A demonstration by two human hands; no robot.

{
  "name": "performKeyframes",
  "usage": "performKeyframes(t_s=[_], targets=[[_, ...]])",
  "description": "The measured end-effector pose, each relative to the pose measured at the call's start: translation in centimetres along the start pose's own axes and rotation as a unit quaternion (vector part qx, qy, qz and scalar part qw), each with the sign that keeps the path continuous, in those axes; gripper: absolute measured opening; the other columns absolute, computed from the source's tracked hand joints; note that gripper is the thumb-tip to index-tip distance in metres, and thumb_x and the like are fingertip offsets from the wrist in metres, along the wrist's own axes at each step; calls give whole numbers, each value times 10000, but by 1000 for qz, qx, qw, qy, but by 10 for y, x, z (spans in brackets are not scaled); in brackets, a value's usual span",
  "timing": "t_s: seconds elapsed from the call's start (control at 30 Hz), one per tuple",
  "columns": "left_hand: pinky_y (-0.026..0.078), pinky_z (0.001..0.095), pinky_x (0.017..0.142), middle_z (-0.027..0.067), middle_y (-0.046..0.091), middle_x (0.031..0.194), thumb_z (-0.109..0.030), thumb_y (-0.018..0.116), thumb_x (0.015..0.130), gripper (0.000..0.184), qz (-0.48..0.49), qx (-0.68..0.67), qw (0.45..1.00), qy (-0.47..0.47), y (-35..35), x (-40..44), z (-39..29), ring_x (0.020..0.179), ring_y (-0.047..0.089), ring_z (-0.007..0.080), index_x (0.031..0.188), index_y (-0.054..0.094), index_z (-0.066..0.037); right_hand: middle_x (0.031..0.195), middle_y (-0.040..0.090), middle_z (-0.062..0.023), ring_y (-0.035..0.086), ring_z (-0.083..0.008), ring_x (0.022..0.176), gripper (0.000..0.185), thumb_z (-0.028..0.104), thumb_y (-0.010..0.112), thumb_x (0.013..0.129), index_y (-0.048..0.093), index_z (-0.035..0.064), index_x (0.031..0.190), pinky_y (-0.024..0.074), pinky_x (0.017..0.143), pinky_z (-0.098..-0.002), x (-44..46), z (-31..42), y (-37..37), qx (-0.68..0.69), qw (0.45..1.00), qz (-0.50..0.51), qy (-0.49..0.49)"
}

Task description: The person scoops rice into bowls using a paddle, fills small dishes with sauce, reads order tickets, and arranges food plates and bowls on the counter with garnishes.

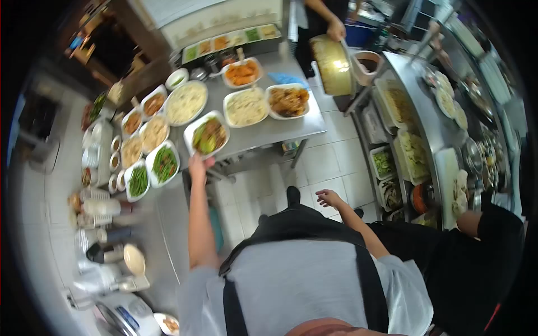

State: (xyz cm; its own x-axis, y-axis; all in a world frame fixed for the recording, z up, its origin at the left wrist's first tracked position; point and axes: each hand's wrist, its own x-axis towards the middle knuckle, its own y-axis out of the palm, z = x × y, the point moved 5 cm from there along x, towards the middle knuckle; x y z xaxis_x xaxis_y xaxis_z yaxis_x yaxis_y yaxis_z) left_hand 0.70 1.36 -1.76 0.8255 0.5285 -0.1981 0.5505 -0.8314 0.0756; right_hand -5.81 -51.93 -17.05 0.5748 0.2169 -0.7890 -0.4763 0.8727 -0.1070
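My left hand [199,166] reaches out to the steel counter and grips the near edge of a white dish [225,134] of brown meat and green leaves. Its fingers are partly hidden by the rim. Beside that dish stand a white dish of pale rice-like food [245,107] and an oval dish of similar food [186,103]. Two dishes of green beans, one nearer [138,181] and one farther [165,165], sit to the left of my hand. My right hand [329,198] hangs over the tiled floor in front of my apron, fingers apart, holding nothing.
A co-worker's hand [336,29] holds a large pot [332,66] tilted beyond the counter's right end. Another person in black [476,252] stands close on my right. Shelves hold a tub of cabbage-like leaves [412,157]. Dishes of orange food [242,73] and browned meat [288,101] stand farther back.
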Motion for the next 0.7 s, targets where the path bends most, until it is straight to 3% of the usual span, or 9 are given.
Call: performKeyframes(t_s=[0.1,0.13,0.23,0.37,0.6,0.67,0.7], targets=[[536,283,557,143,652,856,-323,429,959,386,-19,-1,999,-38,-19,-68,-10,694,652,196,1035,573,27,821,671,-61,623,-148,624,315,162,518,831,620,130,1127,511,520,-299,34,25,-26,-56,998,-19,-6],[547,301,584,151,652,810,-285,406,946,382,-81,-9,995,-53,-27,-101,-21,687,656,221,1019,575,49,817,677,-61,631,-151,621,321,169,514,828,623,133,1127,514,512,-303,41,36,-32,-91,996,-17,10],[518,306,540,152,623,755,-269,397,927,350,-110,-17,993,-39,-81,-181,-13,616,617,218,970,538,49,826,682,-65,645,-149,655,306,183,518,829,632,124,1106,530,541,-302,74,57,-42,-194,981,-4,20],[532,327,547,190,609,777,-234,387,910,336,-293,-31,951,-94,-153,-291,14,617,616,241,1009,489,70,791,678,-62,641,-140,624,306,229,520,833,640,112,1089,530,513,-299,97,92,-16,-265,964,18,10],[565,371,647,241,606,870,-182,386,887,386,-515,-144,845,11,-205,-403,66,715,634,309,1138,416,109,809,669,-61,640,-142,641,294,236,561,814,645,89,1054,531,527,-304,124,100,77,-344,921,178,-33],[568,398,708,258,587,975,-183,399,893,431,-579,-143,802,33,-208,-409,71,822,639,349,1206,388,113,760,668,-70,616,-150,558,306,228,551,811,659,95,1064,505,486,-299,125,105,100,-384,894,207,-97],[555,413,791,279,549,1085,-227,412,932,455,-568,-111,811,83,-205,-408,67,913,624,388,1233,374,112,736,668,-74,603,-155,516,313,224,545,809,667,98,1069,492,465,-297,126,108,111,-405,877,225,-127]])
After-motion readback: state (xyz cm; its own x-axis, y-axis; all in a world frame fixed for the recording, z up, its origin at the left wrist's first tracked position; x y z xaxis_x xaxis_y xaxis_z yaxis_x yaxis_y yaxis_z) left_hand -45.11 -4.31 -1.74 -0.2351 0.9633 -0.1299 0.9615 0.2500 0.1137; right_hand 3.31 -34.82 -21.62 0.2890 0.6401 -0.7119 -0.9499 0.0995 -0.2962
